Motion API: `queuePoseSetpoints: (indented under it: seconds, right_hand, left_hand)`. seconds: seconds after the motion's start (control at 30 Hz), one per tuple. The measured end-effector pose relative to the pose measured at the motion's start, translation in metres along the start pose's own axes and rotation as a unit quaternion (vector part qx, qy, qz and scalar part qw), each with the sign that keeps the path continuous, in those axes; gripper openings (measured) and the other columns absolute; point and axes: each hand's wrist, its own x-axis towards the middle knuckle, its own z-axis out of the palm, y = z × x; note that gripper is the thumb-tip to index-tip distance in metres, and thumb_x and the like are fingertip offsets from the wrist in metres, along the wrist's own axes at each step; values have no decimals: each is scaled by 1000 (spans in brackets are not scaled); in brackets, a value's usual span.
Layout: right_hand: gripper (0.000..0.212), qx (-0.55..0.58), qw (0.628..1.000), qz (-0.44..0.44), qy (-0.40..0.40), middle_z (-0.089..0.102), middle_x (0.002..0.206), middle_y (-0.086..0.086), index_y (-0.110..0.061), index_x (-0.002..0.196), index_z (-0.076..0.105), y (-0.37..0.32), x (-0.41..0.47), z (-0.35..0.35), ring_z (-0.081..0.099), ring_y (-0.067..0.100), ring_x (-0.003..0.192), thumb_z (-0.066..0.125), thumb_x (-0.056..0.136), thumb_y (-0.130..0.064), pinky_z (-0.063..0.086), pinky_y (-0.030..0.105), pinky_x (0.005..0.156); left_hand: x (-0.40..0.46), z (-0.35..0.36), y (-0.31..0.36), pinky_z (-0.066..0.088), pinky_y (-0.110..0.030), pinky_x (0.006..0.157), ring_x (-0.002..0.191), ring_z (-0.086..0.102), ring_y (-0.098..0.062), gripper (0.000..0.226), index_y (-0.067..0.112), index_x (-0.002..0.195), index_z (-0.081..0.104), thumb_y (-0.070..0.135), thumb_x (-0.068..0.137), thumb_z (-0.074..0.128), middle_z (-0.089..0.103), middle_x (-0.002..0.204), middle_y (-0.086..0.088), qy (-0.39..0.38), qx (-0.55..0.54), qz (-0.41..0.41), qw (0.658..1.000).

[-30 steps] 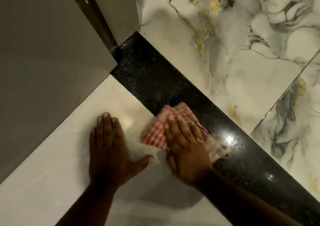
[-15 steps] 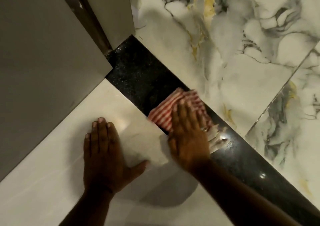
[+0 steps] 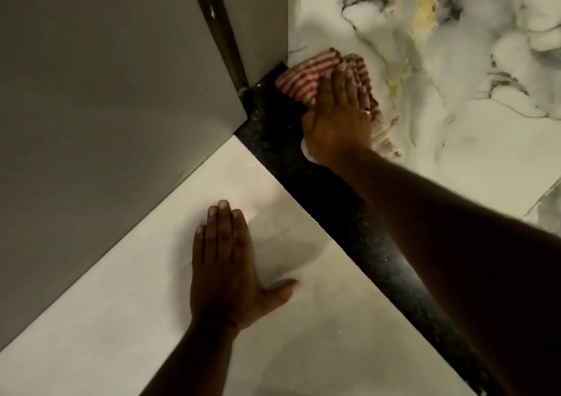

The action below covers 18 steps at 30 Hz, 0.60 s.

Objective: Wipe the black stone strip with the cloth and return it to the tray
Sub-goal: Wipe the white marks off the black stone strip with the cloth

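Observation:
The black stone strip [image 3: 306, 180] runs diagonally across the floor from the grey door frame down to the lower right, speckled with pale dust. A red-and-white striped cloth [image 3: 306, 79] lies at the strip's far end, close to the frame corner. My right hand [image 3: 340, 119] presses flat on the cloth, fingers pointing away, with a ring on one finger. My left hand [image 3: 227, 271] rests flat and spread on the cream floor tile, apart from the strip. No tray is in view.
A grey door panel [image 3: 106, 107] and a dark metal frame edge [image 3: 224, 40] stand at the left, meeting the strip's far end. White marble tile [image 3: 455, 107] with grey and yellow veins borders the strip on the right. Cream tile [image 3: 303, 350] lies on its left.
My right hand has pushed the cloth along the strip away from me, up to the corner by the door frame. My left hand stayed planted on the cream tile.

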Motion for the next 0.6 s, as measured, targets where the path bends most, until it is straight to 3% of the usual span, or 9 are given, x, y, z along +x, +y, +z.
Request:
queuePoseSetpoints:
  seconds: [0.17, 0.33, 0.47, 0.53, 0.6]
  right_hand:
    - [70, -76, 959, -262, -75, 8, 165, 10, -15, 155, 19, -39, -55, 17, 1, 29, 152, 21, 92, -45, 4, 49, 123]
    - [64, -81, 950, -296, -52, 16, 164, 9, -13, 153, 28, -39, -21, 11, 8, 25, 152, 27, 96, -42, 4, 45, 123]
    - [70, -55, 936, -343, -63, 32, 158, 13, -8, 146, 41, -30, -9, 3, 24, 30, 148, 19, 89, -44, 12, 45, 122]
    - [66, -44, 941, -332, -55, 32, 158, 12, -12, 148, 39, -18, 10, -6, 27, 30, 147, 27, 90, -42, 22, 47, 119]
    - [65, -25, 956, -292, -14, 33, 158, 11, -13, 149, 38, -10, 24, -9, 26, 29, 147, 33, 91, -40, 23, 43, 119]
  left_hand:
    - [1, 1, 2, 25, -62, 123, 154, 25, -44, 136, 0, 158, 26, 98, 66, 40, 25, 166, -23, 14, -25, -4, 1000]
    - [0, 4, 2, 23, -61, 123, 153, 26, -43, 139, 3, 159, 24, 102, 63, 38, 26, 167, -21, -3, -4, -10, 1000]
    - [0, 6, -2, 12, -52, 127, 157, 17, -40, 141, 3, 162, 14, 102, 64, 37, 17, 169, -21, 4, 0, -1, 1000]
    - [-1, 7, -2, 12, -53, 126, 158, 14, -39, 140, 2, 162, 12, 101, 66, 38, 14, 170, -21, 17, -2, 3, 1000]
    - [-1, 7, -2, 15, -55, 125, 158, 13, -39, 140, 1, 161, 12, 100, 67, 38, 14, 170, -22, 30, -2, 5, 1000]
